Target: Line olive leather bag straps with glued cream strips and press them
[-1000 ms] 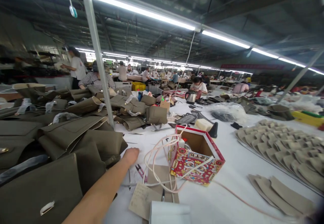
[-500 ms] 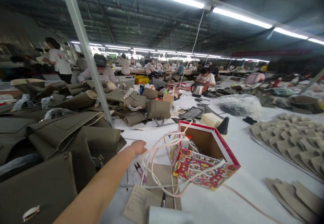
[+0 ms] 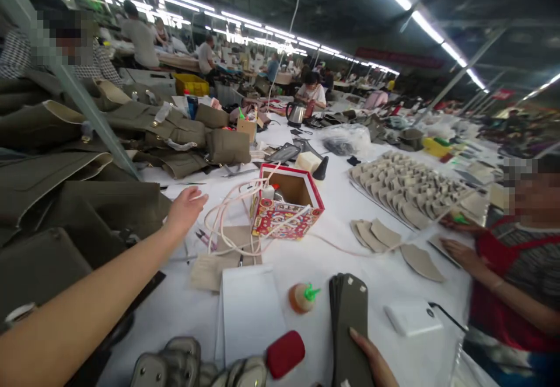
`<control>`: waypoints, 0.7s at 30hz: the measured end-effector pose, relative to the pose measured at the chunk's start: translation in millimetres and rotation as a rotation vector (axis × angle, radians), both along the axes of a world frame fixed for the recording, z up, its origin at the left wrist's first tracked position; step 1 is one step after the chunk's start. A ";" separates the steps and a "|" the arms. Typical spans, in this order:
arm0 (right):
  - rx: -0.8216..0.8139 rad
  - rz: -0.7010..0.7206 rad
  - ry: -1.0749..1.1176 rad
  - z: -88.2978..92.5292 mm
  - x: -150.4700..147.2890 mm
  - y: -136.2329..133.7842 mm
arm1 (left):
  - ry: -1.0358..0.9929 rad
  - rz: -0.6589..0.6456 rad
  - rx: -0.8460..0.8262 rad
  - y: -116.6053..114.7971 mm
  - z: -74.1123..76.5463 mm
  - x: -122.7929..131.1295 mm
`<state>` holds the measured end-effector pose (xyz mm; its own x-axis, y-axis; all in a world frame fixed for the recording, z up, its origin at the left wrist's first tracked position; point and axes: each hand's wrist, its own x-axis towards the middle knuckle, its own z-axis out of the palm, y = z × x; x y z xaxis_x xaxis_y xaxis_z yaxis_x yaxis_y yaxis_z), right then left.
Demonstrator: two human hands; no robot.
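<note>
My left hand reaches out over the white table, fingers loosely apart and nothing in them. It is near a tangle of pale cable and a pair of purple-handled thread snips. At the lower edge, my right hand grips a stack of dark olive leather strips, one finger lying on top; the other fingers are hidden. A glue bottle with a green tip and a dark red oval object lie to the left of the stack.
A red patterned box stands mid-table. Olive bag pieces pile up on the left beside a metal post. Beige curved pieces lie at right. A co-worker in a red apron sits near a white device.
The view has swung right and down, bringing my right hand with the leather strips, the bottle and the co-worker into sight. My left hand's fingers now look more spread.
</note>
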<state>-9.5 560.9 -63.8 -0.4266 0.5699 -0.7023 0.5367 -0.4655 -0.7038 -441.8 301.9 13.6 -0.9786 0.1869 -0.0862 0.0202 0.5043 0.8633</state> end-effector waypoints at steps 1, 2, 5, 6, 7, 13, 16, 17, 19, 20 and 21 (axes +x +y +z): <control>-0.031 -0.037 0.026 9.2 0.8 -5.7 | -0.033 -0.046 0.099 -6.4 15.1 30.8; -0.055 -0.069 0.051 22.3 2.4 -11.9 | -0.172 -0.133 0.338 -13.8 29.1 64.5; -0.045 -0.090 0.074 82.8 7.0 -33.7 | -0.568 -0.373 0.536 -34.7 60.2 169.2; -0.009 -0.054 0.074 106.2 5.4 -42.8 | -0.685 -0.436 0.555 -38.3 66.1 200.5; 0.030 0.015 0.073 128.9 0.6 -53.7 | -0.798 -0.485 0.584 -39.3 69.8 227.8; 0.545 0.779 0.155 205.8 -83.9 -152.7 | -0.931 -0.406 1.181 -17.9 62.3 278.3; 0.581 0.990 0.305 204.3 -114.2 -186.8 | -1.042 -0.195 1.266 -32.3 47.5 251.1; 0.554 1.050 0.364 200.1 -118.6 -192.8 | -1.113 -0.134 1.262 -42.5 42.1 240.1; 0.549 1.121 0.413 188.8 -122.1 -200.0 | -1.155 -0.040 1.239 -66.3 33.4 218.7; 0.578 1.123 0.399 182.3 -123.0 -202.6 | -1.151 0.000 1.225 -77.7 30.6 208.9; 0.617 1.101 0.377 175.9 -124.3 -205.1 | -1.132 0.036 1.216 -87.9 28.9 199.9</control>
